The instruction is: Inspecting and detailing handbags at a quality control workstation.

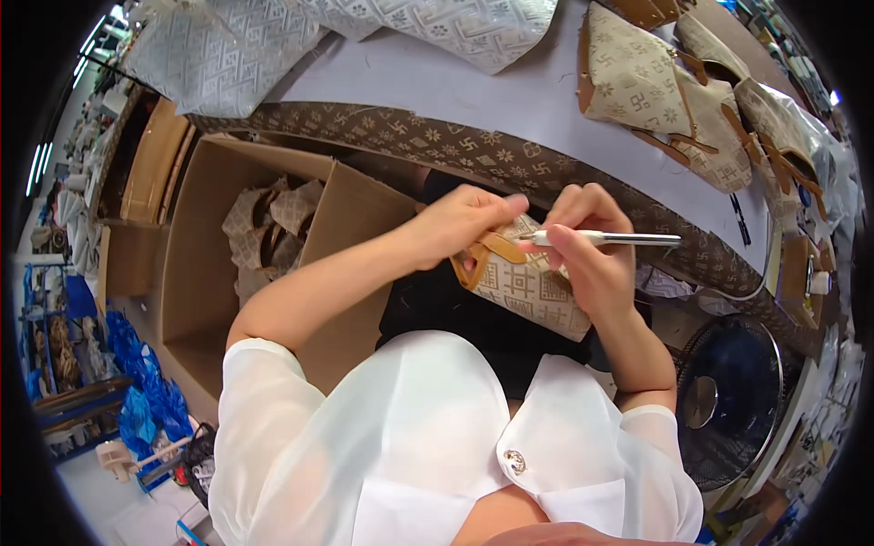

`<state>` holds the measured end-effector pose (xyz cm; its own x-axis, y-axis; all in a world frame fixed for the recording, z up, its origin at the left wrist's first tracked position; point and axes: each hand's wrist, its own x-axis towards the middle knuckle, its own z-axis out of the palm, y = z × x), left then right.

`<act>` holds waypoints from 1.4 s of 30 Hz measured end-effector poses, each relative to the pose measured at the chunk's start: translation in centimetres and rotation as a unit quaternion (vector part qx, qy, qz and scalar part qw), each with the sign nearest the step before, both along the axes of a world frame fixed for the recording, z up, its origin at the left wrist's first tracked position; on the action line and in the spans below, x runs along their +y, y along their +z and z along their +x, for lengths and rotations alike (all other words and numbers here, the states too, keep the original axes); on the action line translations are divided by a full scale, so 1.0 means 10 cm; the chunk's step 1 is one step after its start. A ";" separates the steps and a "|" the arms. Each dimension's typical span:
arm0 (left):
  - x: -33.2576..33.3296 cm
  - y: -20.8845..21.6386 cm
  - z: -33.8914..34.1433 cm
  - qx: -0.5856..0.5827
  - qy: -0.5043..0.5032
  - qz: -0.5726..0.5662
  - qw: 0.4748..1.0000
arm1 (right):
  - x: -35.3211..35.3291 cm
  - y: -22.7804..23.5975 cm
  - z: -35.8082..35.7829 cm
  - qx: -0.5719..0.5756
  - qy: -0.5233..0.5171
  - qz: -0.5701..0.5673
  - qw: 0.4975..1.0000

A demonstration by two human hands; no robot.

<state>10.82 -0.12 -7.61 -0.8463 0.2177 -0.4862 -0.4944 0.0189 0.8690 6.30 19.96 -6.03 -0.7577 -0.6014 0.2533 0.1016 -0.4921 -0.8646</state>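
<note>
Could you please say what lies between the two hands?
Between them, the head view shows patterned beige fabric, a tan strap and a pen-like tool's tip.

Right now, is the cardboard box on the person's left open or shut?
Open: the top of the cardboard box is uncovered, and patterned pieces show inside.

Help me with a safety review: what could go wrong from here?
The pen-like tool in the right hand points toward the left hand; a slip could perhaps jab it. The patterned piece is held off the table, so it might shift and the tool could mark its tan strap.
</note>
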 end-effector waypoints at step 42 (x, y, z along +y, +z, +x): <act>-0.07 0.32 0.16 0.522 -0.067 -0.358 0.771 | 0.04 -0.16 0.05 0.104 -0.073 0.186 0.974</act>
